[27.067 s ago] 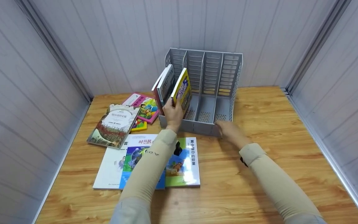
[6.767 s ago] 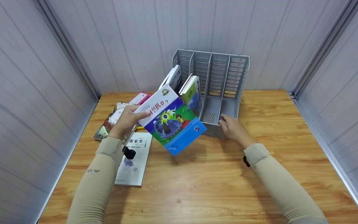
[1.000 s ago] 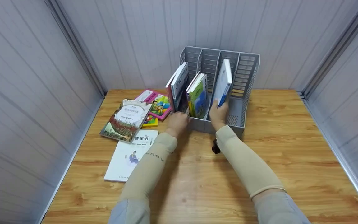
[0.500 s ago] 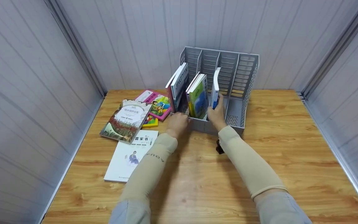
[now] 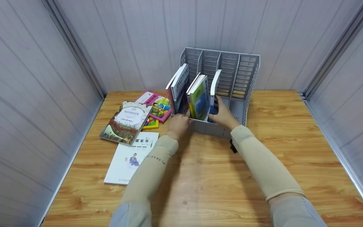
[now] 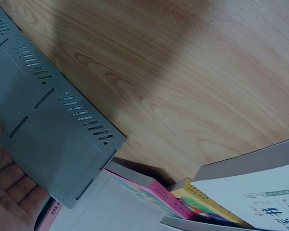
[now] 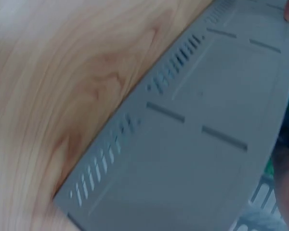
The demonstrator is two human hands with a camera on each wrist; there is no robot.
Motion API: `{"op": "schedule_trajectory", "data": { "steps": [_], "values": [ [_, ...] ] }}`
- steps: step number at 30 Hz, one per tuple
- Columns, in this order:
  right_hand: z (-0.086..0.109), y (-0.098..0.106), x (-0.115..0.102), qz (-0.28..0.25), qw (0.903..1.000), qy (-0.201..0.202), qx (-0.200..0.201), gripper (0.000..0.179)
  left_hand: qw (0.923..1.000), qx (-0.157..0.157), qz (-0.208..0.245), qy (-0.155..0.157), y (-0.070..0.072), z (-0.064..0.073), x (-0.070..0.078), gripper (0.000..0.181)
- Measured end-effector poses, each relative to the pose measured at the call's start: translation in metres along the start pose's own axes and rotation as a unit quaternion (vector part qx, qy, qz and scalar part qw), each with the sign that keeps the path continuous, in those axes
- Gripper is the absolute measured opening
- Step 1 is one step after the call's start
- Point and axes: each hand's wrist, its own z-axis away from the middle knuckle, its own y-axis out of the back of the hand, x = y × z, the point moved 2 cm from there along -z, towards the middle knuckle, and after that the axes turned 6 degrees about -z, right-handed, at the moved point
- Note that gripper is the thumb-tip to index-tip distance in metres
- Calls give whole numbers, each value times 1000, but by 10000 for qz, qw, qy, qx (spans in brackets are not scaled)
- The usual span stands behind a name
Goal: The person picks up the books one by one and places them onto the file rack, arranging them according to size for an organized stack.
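My left hand grips the front lip of a grey file rack near its left corner; the left wrist view shows the fingers curled behind the panel. In the rack, a white-and-blue book leans left in the third compartment from the left. My right hand holds it low, thumb at the spine and fingers along its right side. Left of it, a green-covered book stands with a yellow one. Books with white spines fill part of the leftmost compartment.
Left of the rack lie a book with a landscape cover, a pink book, a yellow book and a white book. Panelled walls enclose the wooden table.
The white-and-blue book, earlier in my left hand, went into the third compartment in my right hand. In the last second it sank lower and tipped left. My left hand stayed on the rack.
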Motion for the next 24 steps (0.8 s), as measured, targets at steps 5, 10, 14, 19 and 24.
{"op": "schedule_trajectory", "data": {
  "steps": [5, 10, 14, 19, 24],
  "values": [
    [2, 5, -3, 271, 9995, -150, -39, 93, 10000, 64, 12, 37, 2, 1, 0, 33],
    [4, 7, -5, 493, 9982, -16, 328, 83, 10000, -49, 58, 27, 0, 2, 1, 37],
    [7, 8, -8, 590, 9968, 182, 498, 77, 9998, -126, 126, -6, -3, 1, 1, 36],
    [14, 11, -13, 695, 9952, 302, 622, 65, 9989, -440, 168, -26, 0, 0, 0, 36],
    [22, 16, -16, 722, 9941, 488, 650, 55, 9967, -725, 335, -122, 4, 0, -6, 34]
  ]
}}
